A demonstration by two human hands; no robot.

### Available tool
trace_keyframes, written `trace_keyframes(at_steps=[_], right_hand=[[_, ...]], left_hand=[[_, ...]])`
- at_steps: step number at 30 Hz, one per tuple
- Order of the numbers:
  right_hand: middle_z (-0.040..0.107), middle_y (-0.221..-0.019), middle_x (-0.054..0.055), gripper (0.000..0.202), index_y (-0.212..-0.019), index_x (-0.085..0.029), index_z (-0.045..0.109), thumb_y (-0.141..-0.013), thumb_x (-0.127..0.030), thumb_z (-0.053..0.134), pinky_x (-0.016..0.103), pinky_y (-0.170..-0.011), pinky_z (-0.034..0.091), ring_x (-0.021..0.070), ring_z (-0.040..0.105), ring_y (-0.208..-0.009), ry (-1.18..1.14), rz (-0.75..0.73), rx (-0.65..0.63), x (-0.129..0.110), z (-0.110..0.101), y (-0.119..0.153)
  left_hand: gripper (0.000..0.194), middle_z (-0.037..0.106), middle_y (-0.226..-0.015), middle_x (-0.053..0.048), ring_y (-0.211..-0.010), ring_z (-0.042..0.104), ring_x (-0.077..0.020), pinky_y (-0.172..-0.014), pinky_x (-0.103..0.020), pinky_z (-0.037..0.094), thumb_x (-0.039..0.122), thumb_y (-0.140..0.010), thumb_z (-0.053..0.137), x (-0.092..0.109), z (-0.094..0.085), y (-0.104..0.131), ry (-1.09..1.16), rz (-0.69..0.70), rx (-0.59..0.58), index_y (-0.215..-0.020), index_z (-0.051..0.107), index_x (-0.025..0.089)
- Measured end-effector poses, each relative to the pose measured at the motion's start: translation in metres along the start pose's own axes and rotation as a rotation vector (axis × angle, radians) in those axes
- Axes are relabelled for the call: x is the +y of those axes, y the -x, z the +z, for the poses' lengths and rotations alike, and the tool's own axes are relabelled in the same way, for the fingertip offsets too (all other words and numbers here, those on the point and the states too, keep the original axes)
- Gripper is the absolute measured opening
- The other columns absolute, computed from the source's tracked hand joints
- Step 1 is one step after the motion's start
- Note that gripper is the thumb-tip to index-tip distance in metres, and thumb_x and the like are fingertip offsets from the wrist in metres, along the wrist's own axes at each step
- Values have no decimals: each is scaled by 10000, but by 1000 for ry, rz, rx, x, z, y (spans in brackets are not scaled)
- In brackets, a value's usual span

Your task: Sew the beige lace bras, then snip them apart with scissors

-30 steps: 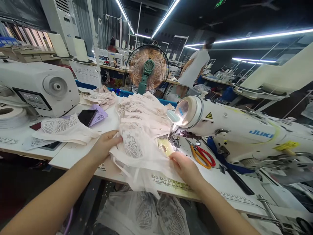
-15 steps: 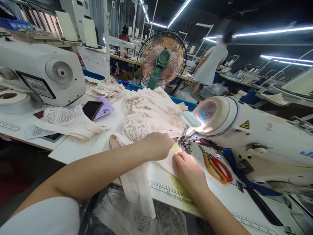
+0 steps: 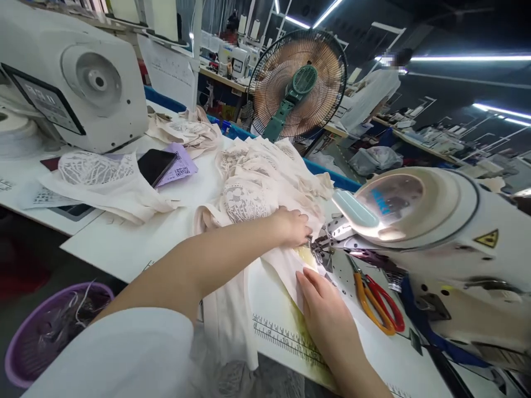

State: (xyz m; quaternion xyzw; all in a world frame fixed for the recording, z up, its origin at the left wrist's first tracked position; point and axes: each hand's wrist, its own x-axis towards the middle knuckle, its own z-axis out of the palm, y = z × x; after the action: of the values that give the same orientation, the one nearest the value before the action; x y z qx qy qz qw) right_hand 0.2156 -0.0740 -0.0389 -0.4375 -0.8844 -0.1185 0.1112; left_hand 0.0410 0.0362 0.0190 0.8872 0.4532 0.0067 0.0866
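Observation:
Beige fabric of a lace-trimmed garment lies under the presser foot of the sewing machine at right. My left hand reaches across and rests on the cloth just left of the foot, its fingers apart. Closer to the table's front edge, my right hand lies flat on the strip of cloth, fingers stretched towards the foot. The garment's loose end hangs over the front edge. Behind my left hand a lace cup shows within a heap of similar beige pieces.
Orange-and-red-handled scissors lie right of my right hand. At left are another lace piece, a phone on a purple paper, and a second machine. A fan stands behind. A purple basket sits low left.
My view has shifted, bringing the purple basket into sight. My left hand has opened from a closed shape and spread its fingers on the cloth. My right hand's fingers have straightened.

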Motion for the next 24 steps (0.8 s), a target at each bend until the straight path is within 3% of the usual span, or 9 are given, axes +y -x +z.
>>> trace_keyframes(at_steps=[6, 12, 18, 21, 24], right_hand=[[584, -1140, 161, 340, -1121, -169, 563, -880, -152, 324, 437, -752, 516, 305, 552, -1026, 3, 7, 16, 0, 2, 4], [573, -1174, 150, 322, -1129, -181, 555, -879, -156, 354, 432, -808, 519, 283, 547, -1065, -3, 29, 27, 1, 4, 7], [582, -1176, 133, 330, -1124, -191, 567, -883, -163, 343, 395, -814, 519, 268, 554, -1079, -35, 66, 19, -4, -1, 4], [589, -1191, 106, 345, -1137, -219, 565, -896, -177, 321, 373, -796, 521, 257, 554, -1095, -80, 123, -28, -6, -6, -2], [612, -1164, 64, 345, -1140, -269, 559, -906, -176, 322, 328, -763, 522, 223, 582, -1049, -140, 144, -31, -7, -12, -12]], left_hand=[[364, 472, -1274, -134, -1177, 357, -314, -913, -562, 284, 408, -884, 403, -10, 17, -35, -46, 57, 30, -1199, 562, 316], [377, 490, -1238, -129, -1113, 382, -313, -897, -556, 283, 431, -897, 384, -17, 23, -34, -82, 104, 92, -1224, 542, 331], [347, 512, -1203, -135, -1119, 411, -297, -894, -545, 305, 396, -899, 409, -17, 11, -24, -117, 118, 51, -1199, 562, 312], [264, 568, -1128, -113, -1095, 452, -286, -925, -530, 302, 319, -873, 469, -12, -4, -17, -146, 122, 25, -1066, 643, 268], [179, 616, -994, -110, -999, 521, -266, -879, -435, 380, 149, -777, 543, 1, -20, -3, -198, 150, 22, -885, 683, 181]])
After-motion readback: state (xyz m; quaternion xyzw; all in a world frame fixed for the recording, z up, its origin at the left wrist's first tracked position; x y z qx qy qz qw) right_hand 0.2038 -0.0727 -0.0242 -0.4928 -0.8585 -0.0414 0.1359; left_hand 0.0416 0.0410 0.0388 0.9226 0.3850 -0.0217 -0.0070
